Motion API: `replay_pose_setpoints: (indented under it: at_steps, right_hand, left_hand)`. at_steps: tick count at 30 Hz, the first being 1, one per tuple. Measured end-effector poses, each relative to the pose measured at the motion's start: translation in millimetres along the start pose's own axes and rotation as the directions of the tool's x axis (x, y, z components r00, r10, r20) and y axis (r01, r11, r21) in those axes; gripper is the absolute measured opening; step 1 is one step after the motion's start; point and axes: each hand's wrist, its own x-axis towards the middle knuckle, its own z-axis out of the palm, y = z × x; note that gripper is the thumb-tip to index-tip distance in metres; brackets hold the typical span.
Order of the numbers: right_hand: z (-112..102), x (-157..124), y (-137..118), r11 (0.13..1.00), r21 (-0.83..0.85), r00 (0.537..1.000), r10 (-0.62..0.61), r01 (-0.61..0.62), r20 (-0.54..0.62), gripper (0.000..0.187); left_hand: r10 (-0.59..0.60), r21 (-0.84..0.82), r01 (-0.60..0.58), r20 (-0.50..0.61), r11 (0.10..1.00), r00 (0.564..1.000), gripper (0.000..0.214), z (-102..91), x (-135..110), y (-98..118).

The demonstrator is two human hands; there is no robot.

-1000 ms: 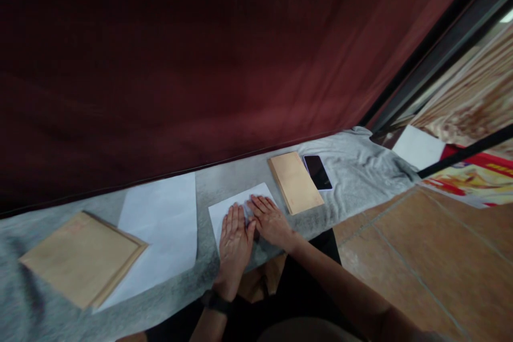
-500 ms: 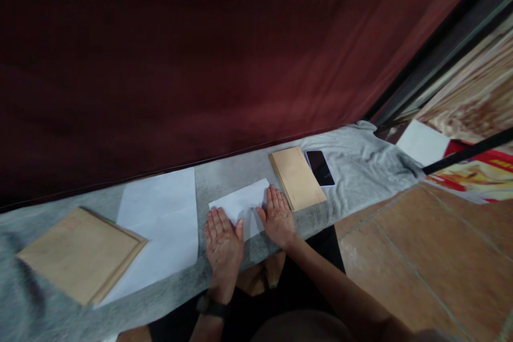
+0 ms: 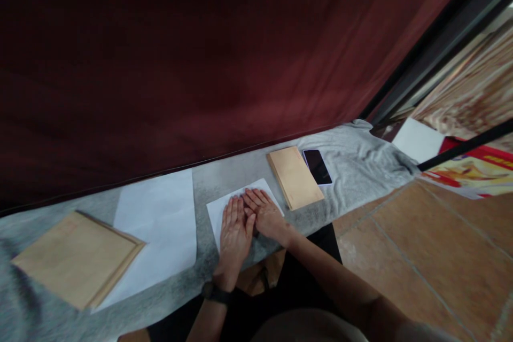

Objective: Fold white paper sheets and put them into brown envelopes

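My left hand [image 3: 235, 227] and right hand [image 3: 265, 214] are back together mid-sheet, in from the edges: both flat, fingers straight, pressing the folded paper [image 3: 217, 210] onto the desk [image 3: 352, 171].

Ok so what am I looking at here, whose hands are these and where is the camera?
No machine here: a person wears a camera on the head, looking down at their own hands. The left hand and right hand lie flat on a small white sheet of paper on a grey cloth-covered surface; nothing is held in a grip. Nearby: a larger white paper sheet and wide tan envelope stack to the left, a narrow tan envelope stack and black phone to the right.
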Motion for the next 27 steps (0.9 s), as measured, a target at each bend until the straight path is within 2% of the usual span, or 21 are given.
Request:
replay_pose_setpoints:
  at_steps: [2,4,11,18,21,23,27]
  right_hand:
    - [2,7,3,1.0,-0.01,1.0,-0.01,0.01,0.011,0.047]
    - [6,10,5,0.999,-0.02,0.999,0.038,-0.038,-0.011,0.048]
    - [20,7,7,0.964,-0.056,0.956,0.25,-0.261,-0.151,0.061]
    - [24,1,7,0.933,-0.064,0.92,0.336,-0.355,-0.205,0.066]
    - [23,1,7,0.931,-0.063,0.917,0.34,-0.36,-0.207,0.066]
    - [23,2,6,0.929,-0.063,0.915,0.346,-0.365,-0.206,0.066]
    - [22,2,5,0.931,-0.053,0.918,0.345,-0.361,-0.198,0.066]
  left_hand:
    - [0.003,0.02,-0.004,0.028,1.0,1.0,0.059,3.4,5,-5]
    - [-0.019,0.057,0.017,0.025,0.998,1.0,0.061,3.7,8,-9]
    - [-0.167,0.118,0.18,-0.111,0.977,0.98,0.067,-2.3,0,-14]
    - [-0.287,0.116,0.31,-0.178,0.944,0.941,0.066,-9.7,-13,-14]
    - [-0.318,0.032,0.328,-0.166,0.944,0.933,0.062,-14.7,-22,-14]
    - [-0.383,-0.079,0.375,-0.141,0.924,0.913,0.061,-17.6,-28,-15]
    - [-0.594,-0.374,0.546,-0.017,0.75,0.804,0.062,-22.2,-35,-20]
